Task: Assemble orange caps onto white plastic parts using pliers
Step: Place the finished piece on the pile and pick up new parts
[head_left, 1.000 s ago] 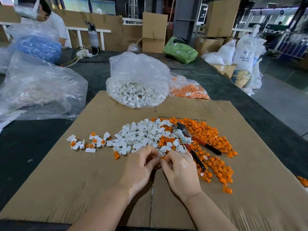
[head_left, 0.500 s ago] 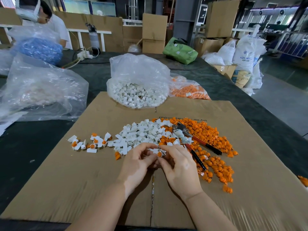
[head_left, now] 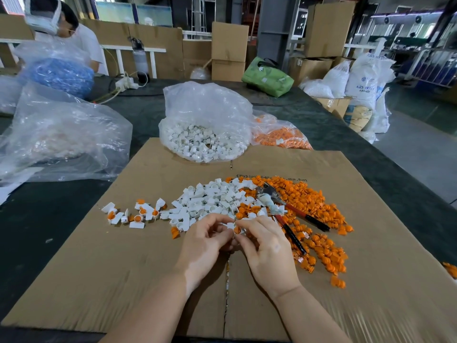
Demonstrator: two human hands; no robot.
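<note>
A: Orange cap (head_left: 237, 229) and white part (head_left: 230, 225) met between both hands, just above the cardboard (head_left: 99, 268).

B: Left hand (head_left: 206, 246) pinched the part, right hand (head_left: 267, 246) pinched the cap. Best seated square before squeezing.

A: And the pliers (head_left: 284, 214) lay unused on the piles, just beside the right hand.

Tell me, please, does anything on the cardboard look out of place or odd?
A few orange caps lie alone at the right edge of the cardboard, apart from the main orange pile. The pliers lie half buried among the parts, untouched. The left hand and right hand pinch a white part together.
</note>
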